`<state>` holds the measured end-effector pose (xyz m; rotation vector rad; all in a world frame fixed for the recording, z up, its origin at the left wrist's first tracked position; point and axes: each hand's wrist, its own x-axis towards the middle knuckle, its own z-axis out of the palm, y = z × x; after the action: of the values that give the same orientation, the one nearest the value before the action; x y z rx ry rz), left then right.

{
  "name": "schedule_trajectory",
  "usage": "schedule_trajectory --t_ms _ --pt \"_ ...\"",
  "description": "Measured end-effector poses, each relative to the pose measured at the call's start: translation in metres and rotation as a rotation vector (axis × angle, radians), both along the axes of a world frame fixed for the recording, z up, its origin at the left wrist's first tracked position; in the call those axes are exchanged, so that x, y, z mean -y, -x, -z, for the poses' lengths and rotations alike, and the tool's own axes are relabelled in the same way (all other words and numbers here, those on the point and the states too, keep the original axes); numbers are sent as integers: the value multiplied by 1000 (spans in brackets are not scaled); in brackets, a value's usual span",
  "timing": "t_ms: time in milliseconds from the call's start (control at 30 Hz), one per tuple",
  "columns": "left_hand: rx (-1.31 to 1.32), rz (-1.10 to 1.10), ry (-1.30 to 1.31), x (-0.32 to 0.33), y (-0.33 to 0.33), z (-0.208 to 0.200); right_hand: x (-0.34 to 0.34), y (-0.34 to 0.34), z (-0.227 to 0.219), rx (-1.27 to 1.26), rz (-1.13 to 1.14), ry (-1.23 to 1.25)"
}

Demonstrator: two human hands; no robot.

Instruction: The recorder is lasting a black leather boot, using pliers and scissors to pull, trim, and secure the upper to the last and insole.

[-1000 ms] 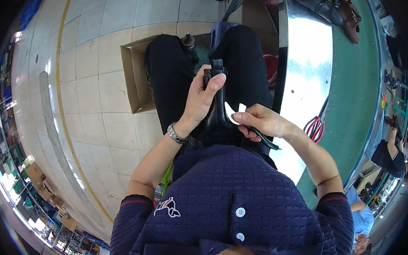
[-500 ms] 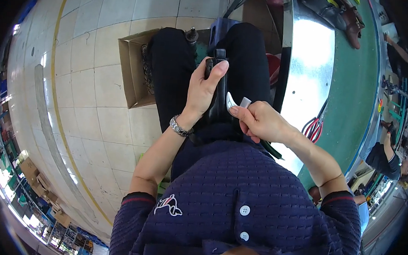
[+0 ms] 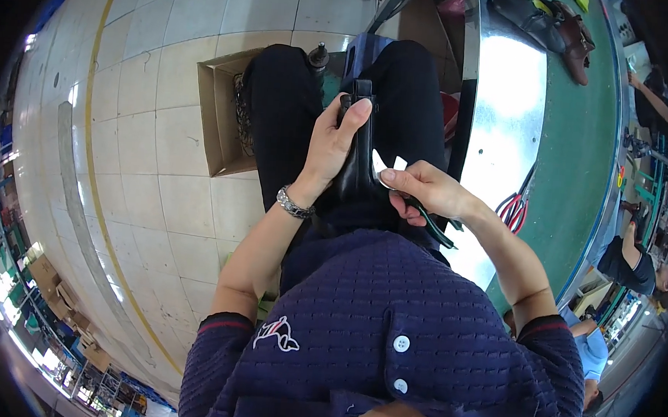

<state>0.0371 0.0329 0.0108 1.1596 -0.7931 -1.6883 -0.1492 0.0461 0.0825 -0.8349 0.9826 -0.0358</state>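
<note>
A dark, shiny leather piece that looks like a black shoe [image 3: 361,146] lies lengthwise between my thighs. My left hand [image 3: 330,144] is closed around its far part from the left, thumb on top near a black loop at the end. At its right side my right hand [image 3: 429,189] grips a plier-like hand tool with bright, pale jaws [image 3: 379,163] and dark green handles [image 3: 438,230]. The jaw tips sit against or very near the shoe's right edge; contact cannot be made out. My fingers hide the tool's middle.
An open cardboard box [image 3: 216,119] with dark contents stands on the tiled floor at left. Beyond my knees is a blue-grey stand [image 3: 363,53]. The green-topped bench [image 3: 566,168] at right carries a metal sheet [image 3: 506,104], brown and black shoes [image 3: 573,43] and red-handled tools [image 3: 513,212].
My right hand has turned slightly, tilting the tool. Its dark green handles now show more clearly below the hand. My left hand keeps its hold on the shoe.
</note>
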Motion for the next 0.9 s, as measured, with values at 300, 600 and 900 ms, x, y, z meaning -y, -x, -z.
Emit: schedule_trajectory --t_ms 300,600,900 --pt "-251 75 10 -19 -8 24 -6 1 -30 -411 -545 548" --pt "-172 204 -362 -11 2 37 -33 105 19 -1171 -124 782" --pt "197 529 657 33 24 -69 -35 163 71 -1218 162 969"
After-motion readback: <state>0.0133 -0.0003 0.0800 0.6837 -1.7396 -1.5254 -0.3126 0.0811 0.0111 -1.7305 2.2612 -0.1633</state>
